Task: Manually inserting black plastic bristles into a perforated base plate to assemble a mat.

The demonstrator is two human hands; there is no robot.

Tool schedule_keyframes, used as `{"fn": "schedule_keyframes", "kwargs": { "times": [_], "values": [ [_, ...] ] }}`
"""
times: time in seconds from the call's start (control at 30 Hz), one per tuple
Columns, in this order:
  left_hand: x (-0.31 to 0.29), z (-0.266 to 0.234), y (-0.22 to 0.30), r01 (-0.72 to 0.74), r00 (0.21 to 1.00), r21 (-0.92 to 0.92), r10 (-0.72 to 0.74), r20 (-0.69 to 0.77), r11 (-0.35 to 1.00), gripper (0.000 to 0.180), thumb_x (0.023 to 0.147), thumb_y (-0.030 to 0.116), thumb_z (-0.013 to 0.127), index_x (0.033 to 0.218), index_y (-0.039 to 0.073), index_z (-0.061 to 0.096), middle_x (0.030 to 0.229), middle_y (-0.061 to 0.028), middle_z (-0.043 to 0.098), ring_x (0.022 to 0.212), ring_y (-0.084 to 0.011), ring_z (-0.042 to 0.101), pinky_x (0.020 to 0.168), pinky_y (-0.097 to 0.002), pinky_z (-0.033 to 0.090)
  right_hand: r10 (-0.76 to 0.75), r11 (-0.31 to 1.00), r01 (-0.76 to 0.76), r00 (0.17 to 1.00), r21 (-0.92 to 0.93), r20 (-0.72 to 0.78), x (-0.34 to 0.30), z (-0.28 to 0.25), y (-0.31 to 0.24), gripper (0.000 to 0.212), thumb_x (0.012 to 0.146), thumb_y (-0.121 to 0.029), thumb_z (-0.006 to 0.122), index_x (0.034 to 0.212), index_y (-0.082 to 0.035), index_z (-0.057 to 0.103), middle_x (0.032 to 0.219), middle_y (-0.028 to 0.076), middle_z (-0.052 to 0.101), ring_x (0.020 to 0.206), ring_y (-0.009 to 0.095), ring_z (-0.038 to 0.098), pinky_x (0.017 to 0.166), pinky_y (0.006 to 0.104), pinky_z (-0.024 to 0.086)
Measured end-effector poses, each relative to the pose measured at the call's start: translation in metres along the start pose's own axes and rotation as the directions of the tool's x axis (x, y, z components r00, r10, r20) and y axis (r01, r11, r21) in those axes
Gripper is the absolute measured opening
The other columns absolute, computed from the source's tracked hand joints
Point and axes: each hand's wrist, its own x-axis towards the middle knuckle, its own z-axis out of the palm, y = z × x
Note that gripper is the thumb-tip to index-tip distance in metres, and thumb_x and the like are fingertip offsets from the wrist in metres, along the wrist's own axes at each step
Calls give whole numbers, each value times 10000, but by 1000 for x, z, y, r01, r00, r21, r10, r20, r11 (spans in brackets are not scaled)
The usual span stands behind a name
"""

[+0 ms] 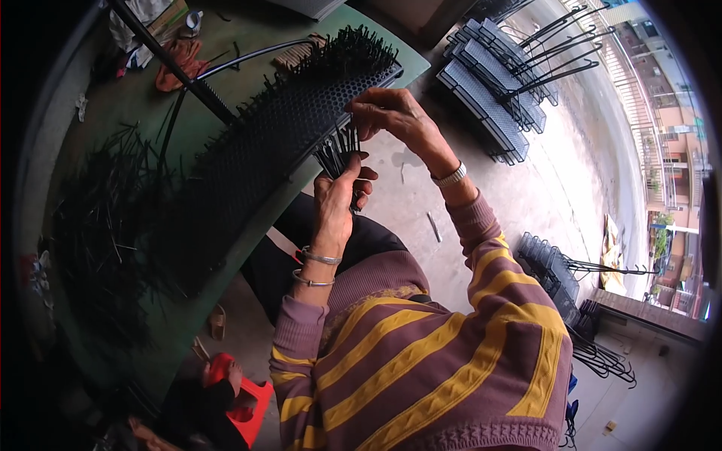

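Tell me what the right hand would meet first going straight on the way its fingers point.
Most likely the black perforated panel just beyond the right hand, though depth is unclear; the black strips in the left hand appear just below that line.

Strips [336, 154] sit in your left hand [342, 192], just beside the panel [259, 154] on the desk [410, 64].
Your right hand [387, 116] is at the bundle's upper end. Along the panel's far edge stands a row of sticks [350, 54]; a heap [113, 203] lies to its left on the desk, with a cloth [180, 64] farther off. Right of the desk, one stack of racks [489, 86] rests on the floor [410, 188]; another stack [553, 270] lies to your right, nearer you. A stool [259, 402] stands at lower left.
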Motion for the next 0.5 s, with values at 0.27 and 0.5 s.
{"fn": "schedule_keyframes", "kwargs": {
  "times": [0.27, 0.5],
  "values": [
    [-2, -2, 8, 5, 999, -50, -6, -37, 999, 274, 924, 260, 637, 984, -6, 669, 705, -53, 632, 502, -41, 417, 446, -197, 317, 27, 995, -30, 999, 92, 30, 1, -4, 1, 216, 931, -216, 628, 910, -2, 645, 757, 37, 652, 688, 104, 635, 652, 239, 528],
    [6, -4, 6, -20, 984, -124, -3, -178, 992, 288, 927, 276, 633, 1011, 2, 664, 786, -68, 664, 498, -46, 408, 463, -200, 326, -120, 993, 120, 985, -7, -125, 1, -17, 1, 193, 938, -148, 600, 948, 44, 594, 778, 73, 660, 730, 154, 690, 657, 263, 548]
  ]
}}
